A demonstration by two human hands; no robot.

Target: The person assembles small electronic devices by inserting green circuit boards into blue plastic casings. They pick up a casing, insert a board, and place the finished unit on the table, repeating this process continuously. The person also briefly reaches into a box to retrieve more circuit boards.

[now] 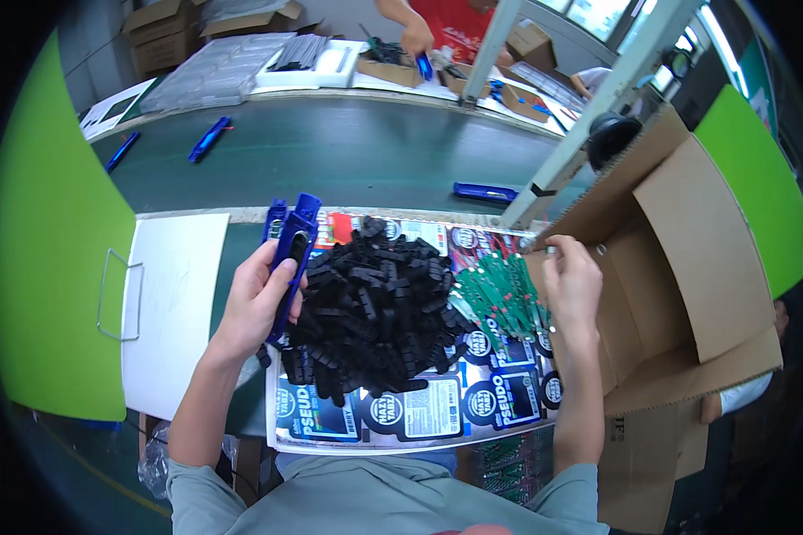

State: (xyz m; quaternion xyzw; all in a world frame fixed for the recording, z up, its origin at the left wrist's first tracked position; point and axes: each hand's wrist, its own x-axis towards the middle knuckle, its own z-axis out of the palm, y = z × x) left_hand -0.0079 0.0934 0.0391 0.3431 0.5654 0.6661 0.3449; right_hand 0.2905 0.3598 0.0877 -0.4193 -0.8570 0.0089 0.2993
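My left hand (263,294) is closed round a long blue plastic housing (300,234), held upright with a dark part inside it. Just behind it, a second blue piece (276,217) sticks up next to my fingertips; I cannot tell whether the two are joined. A big heap of small black plastic parts (375,303) lies to the right of that hand. Over the right edge of a pile of green circuit boards (501,290), my right hand (573,278) has its fingers pinched together. Whatever is between those fingertips is too small to make out.
A printed sheet (433,410) lies under the heaps. An open cardboard box (638,294) stands close on the right. Beyond runs a green conveyor belt (330,147) carrying several blue housings (210,140). Across it, a co-worker's hand (417,37) holds a blue part. A metal post (589,116) rises at right.
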